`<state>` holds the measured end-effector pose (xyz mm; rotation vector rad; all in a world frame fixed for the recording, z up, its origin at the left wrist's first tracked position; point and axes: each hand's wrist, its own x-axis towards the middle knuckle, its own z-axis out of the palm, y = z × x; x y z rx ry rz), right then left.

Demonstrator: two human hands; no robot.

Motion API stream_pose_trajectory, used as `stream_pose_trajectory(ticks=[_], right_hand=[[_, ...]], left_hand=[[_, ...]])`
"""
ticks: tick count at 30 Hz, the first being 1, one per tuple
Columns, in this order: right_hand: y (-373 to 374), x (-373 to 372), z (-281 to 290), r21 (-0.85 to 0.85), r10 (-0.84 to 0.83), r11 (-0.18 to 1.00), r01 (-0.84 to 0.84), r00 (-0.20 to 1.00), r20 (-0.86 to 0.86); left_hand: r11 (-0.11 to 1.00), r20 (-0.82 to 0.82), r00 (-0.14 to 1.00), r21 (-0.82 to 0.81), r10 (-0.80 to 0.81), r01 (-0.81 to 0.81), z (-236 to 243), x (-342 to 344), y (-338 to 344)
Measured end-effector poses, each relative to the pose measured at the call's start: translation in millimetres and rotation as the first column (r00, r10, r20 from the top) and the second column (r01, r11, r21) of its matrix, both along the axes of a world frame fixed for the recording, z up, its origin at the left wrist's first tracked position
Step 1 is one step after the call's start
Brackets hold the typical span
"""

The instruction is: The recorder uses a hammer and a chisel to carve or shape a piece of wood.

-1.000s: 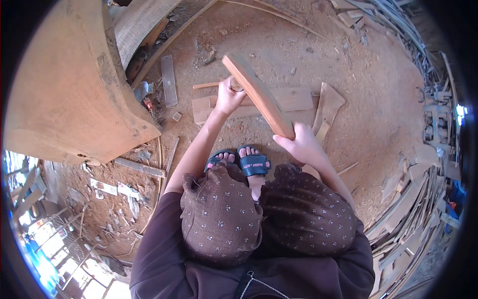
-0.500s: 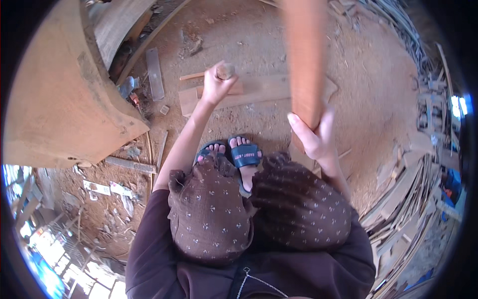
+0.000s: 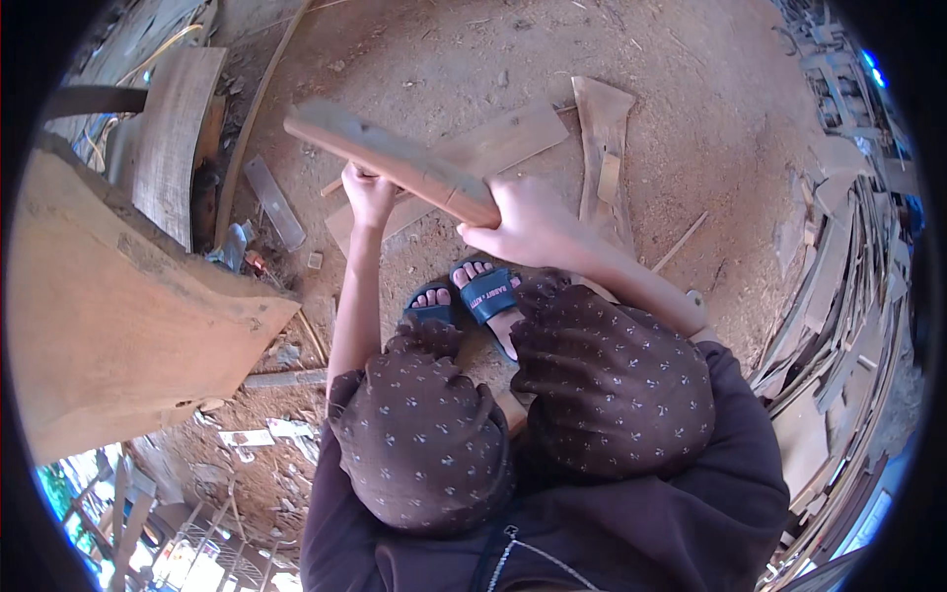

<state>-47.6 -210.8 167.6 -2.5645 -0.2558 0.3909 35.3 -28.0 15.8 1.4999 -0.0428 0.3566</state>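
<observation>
My right hand point(image 3: 533, 219) is closed around one end of a thick reddish-brown wooden bar point(image 3: 404, 168). The bar slants up to the left, and its middle passes over the top of my left hand point(image 3: 369, 200). That hand is a closed fist; the bar covers the top of the round-ended handle seen in it half a second ago. Whether the bar touches it, I cannot tell. Beneath and behind the fist, a long flat board point(image 3: 503, 148) lies on the dirt ground.
A flared wooden piece point(image 3: 604, 104) lies right of the board. At left stands a big tan slab point(image 3: 138, 316), with a grey plank point(image 3: 181, 138) behind it. Stacked wood strips point(image 3: 819, 395) line the right side. My sandalled feet point(image 3: 485, 293) are near the middle.
My right hand has swung the bar from upright on the right down and left, across my left fist. The round handle end has gone out of sight. The view has turned somewhat.
</observation>
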Motion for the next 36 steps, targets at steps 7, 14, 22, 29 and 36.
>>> stream_pose_trajectory(ticks=[7,14,22,29,36], right_hand=[[1.9,1.6,27.3,0.645,-0.179,0.757,0.103,0.982,0.053],[-13.0,-11.8,-103.9,0.390,-0.256,0.841,0.375,0.911,-0.325],[-8.1,-34.6,-155.6,0.110,-0.321,0.913,0.392,0.860,-0.397],[-9.1,-38.0,-185.4,0.130,-0.328,0.903,0.409,0.854,-0.405],[-9.8,-38.3,-178.2,0.124,-0.336,0.889,0.440,0.814,-0.474]], left_hand=[[0.992,-0.077,0.992,-0.072,0.095,-0.100,1.2,3.5,45.5],[0.757,-0.215,0.967,-0.607,0.136,-0.241,5.1,15.6,62.1],[0.971,0.093,0.983,-0.196,0.160,-0.139,20.0,1.6,51.2],[0.995,0.080,0.994,-0.071,0.070,-0.065,2.1,-16.8,38.0],[0.997,0.034,0.999,-0.066,0.037,-0.034,-7.3,-19.4,31.5]])
